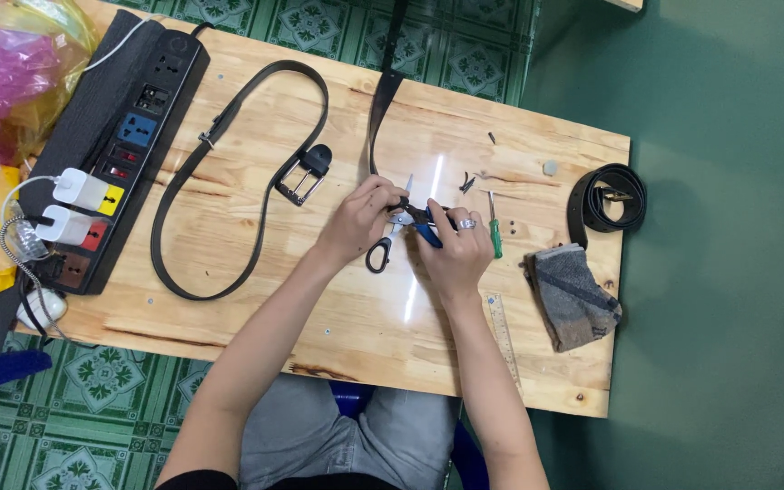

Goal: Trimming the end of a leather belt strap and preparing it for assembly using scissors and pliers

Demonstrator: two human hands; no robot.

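Pliers (426,223) with blue handles sat near the middle of the wooden counter (365,318), clasped in the right hand (458,247), whose grip was closed around the handles, a ring showing on one finger. The left hand (358,218) met the nose of the pliers from the other side, its fingertips pinched on something small there; what that piece was could not be made out, so the left grip read only as narrow and closed on a tiny part. Just under the hands lay scissors (383,247) with black loops, untouched, and a green-handled screwdriver (494,229) rested just beside the right hand. A black strap (379,118) ran from the far edge of the counter down toward the hands, its near end hidden by the left fingers. A long black belt (229,172) with its buckle (303,174) lay spread in a loop to the left, apart from the hands, and a rolled belt (606,201) sat at the right edge, near a folded grey cloth (573,295). Judging by this, the work on the strap end looked to be midway: the tool was engaged and small bits (467,181) lay loose nearby, yet nothing showed as finished. Both forearms came in from the near edge and converged, wrists low over the counter, the hands almost touching. A power strip (129,136) lay at the far left.
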